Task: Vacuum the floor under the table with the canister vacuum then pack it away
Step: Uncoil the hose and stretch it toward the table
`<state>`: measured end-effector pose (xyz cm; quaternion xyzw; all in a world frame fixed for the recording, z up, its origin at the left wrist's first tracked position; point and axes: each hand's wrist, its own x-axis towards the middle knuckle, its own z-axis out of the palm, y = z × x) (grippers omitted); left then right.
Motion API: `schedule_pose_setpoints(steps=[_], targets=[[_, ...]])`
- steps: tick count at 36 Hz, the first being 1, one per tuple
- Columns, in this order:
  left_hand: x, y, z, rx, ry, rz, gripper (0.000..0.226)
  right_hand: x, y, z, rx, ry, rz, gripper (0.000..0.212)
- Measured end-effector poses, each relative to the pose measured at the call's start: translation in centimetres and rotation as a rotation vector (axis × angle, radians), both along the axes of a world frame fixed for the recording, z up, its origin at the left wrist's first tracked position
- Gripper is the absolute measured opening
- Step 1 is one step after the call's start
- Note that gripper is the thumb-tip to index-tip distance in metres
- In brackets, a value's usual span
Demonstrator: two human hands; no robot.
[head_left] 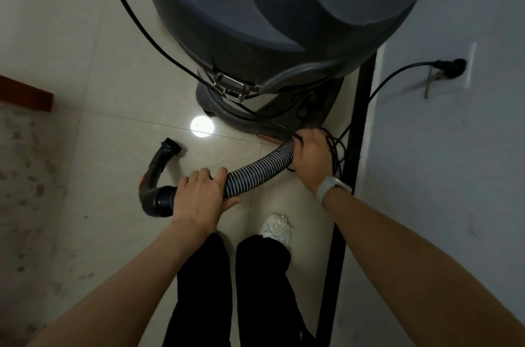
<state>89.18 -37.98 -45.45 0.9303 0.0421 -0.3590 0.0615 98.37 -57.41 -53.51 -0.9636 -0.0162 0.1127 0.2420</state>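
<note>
A large grey canister vacuum [270,14] stands on the tiled floor right in front of me, with an orange part on its top. Its ribbed grey hose [261,166] runs between my hands, low over the floor. My left hand [200,199] grips the hose just behind the curved black handle piece [154,176], whose open end points up and left. My right hand [311,159] grips the hose where it nears the vacuum's base, with loops of black power cord [335,153] beside it. A white band sits on that wrist.
The black cord [397,71] runs to a plug in a wall socket [451,65] on the grey wall at right. A black skirting strip [358,130] lines the wall. A brown wooden edge [25,93] juts in at left. My legs and a white shoe [277,228] are below.
</note>
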Motion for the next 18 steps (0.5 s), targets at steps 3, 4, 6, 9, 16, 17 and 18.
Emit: schedule_pose_setpoints(steps=[3,4,6,9,16,17,18], targets=[[0.7,-0.7,0.5,-0.033,0.035,0.016,0.061,-3.1,-0.3,2.8,0.231,0.045,-0.041,0.025],[0.9,-0.8,0.7,-0.052,0.047,0.022,0.062,-4.1,-0.4,3.8,0.288,0.07,-0.034,0.023],[1.3,-1.3,1.4,-0.103,0.061,0.044,0.065,-5.9,-0.7,5.7,0.369,0.117,-0.025,0.024],[1.7,-1.9,2.4,-0.213,0.104,0.096,0.063,-7.8,-1.2,8.0,0.436,0.116,-0.054,0.029],[2.6,-4.2,4.1,-0.42,0.137,0.457,0.056,-9.2,-1.4,11.3,0.55,0.154,-0.075,0.029],[2.7,-4.8,4.3,-0.41,0.127,0.48,0.059,-9.5,-1.5,11.7,0.554,0.193,-0.054,0.03],[2.9,-5.3,4.6,-0.395,0.118,0.49,0.063,-9.7,-1.6,12.1,0.559,0.248,-0.038,0.03]])
